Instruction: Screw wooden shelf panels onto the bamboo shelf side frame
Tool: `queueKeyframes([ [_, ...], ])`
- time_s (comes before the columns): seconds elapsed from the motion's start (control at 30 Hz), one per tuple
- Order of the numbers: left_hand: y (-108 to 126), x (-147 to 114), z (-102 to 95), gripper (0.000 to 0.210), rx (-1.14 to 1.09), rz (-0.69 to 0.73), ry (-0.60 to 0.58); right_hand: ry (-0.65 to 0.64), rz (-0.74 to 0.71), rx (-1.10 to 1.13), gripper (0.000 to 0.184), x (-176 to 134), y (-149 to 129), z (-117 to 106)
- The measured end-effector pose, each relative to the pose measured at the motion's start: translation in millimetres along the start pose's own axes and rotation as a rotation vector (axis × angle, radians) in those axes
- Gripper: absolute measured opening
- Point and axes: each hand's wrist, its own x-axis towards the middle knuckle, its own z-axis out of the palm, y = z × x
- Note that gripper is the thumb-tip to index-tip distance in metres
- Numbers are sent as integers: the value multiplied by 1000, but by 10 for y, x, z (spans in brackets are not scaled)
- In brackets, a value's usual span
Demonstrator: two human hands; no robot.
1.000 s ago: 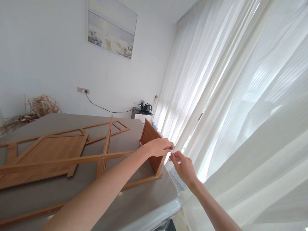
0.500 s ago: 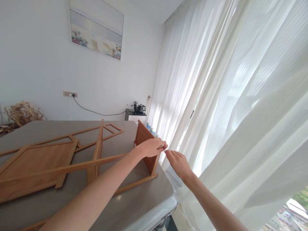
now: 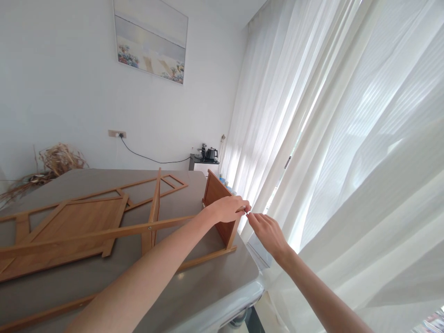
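My left hand (image 3: 231, 209) bends over the top corner of an upright wooden end panel (image 3: 215, 188), its fingertips pinched by the panel's edge. My right hand (image 3: 268, 232) is closed just beyond that corner, thumb and fingers pressed together. Between the two sets of fingertips shows a thin, short metal piece (image 3: 247, 212), too small to name surely. The panel belongs to a wooden frame on its side, with a long rail (image 3: 121, 232) running left and a middle board (image 3: 155, 208) crossing it. What my left fingers grip is mostly hidden.
A grey-topped table (image 3: 208, 286) carries the frame. Another wooden panel (image 3: 79, 215) and a slatted wooden frame (image 3: 180, 186) lie on the left. White curtains (image 3: 329, 185) hang close on the right. Behind stand a black kettle (image 3: 211, 154) and dried plants (image 3: 60, 159).
The view has swung slightly left, so everything sits further right in the picture. Both hands stay at the panel's corner, pinched as before, with little visible movement.
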Motion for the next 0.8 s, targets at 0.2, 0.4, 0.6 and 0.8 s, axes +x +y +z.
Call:
queueKeyframes([
  [0.2, 34, -3, -30, 21, -6, -16, -15, 7, -52, -30, 32, 11, 16, -28],
  [0.4, 42, -4, -38, 20, -7, -21, -27, 22, -151, -102, 32, 54, 56, -78],
  [0.6, 45, -4, -37, 20, 0, -17, -21, 8, -173, -103, 29, 39, 96, -41],
  [0.8, 37, 1, -35, 20, -6, -25, -22, 15, -147, -68, 33, -7, 125, 3],
])
